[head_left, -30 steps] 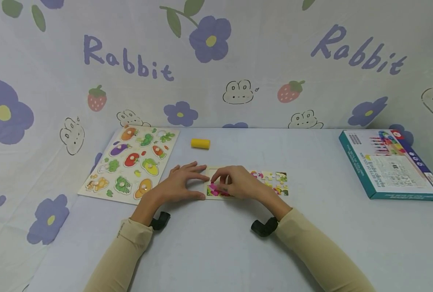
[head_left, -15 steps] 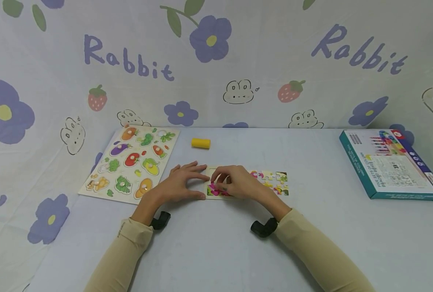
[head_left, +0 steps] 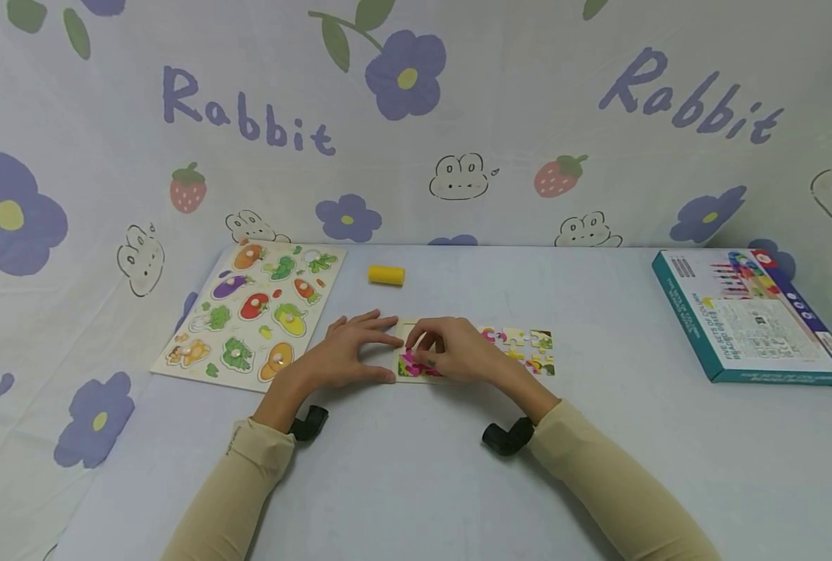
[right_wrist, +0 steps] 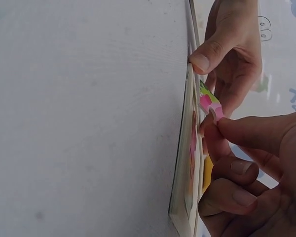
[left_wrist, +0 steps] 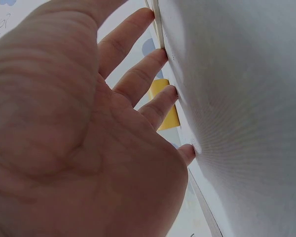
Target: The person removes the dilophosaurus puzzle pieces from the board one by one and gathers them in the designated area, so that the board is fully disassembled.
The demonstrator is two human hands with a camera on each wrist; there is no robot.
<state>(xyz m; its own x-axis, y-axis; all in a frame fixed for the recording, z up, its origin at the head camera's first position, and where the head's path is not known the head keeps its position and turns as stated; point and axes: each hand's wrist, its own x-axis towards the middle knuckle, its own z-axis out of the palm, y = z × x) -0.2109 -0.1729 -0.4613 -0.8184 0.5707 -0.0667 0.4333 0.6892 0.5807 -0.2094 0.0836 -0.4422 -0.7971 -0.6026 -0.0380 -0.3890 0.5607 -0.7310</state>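
A small puzzle tray [head_left: 402,380] lies flat on the table between the two hands, with pink and green pieces at its near left. The left hand [head_left: 346,352] rests at the tray's left end, fingers spread, thumb and fingertips touching its edge. Thumb and forefinger of the right hand [head_left: 454,351] pinch a pink and green puzzle piece [right_wrist: 210,102], which stands tilted above the tray in the right wrist view. The right hand hides the middle of the tray. Loose-looking puzzle pieces [head_left: 541,340] show just to the right of that hand.
A vegetable peg board [head_left: 265,331] lies at the left, close to the left hand. The yellow cylinder [head_left: 386,275] lies behind the tray, also seen in the left wrist view. At the far right is a teal-edged box [head_left: 752,319]. A patterned cloth hangs behind.
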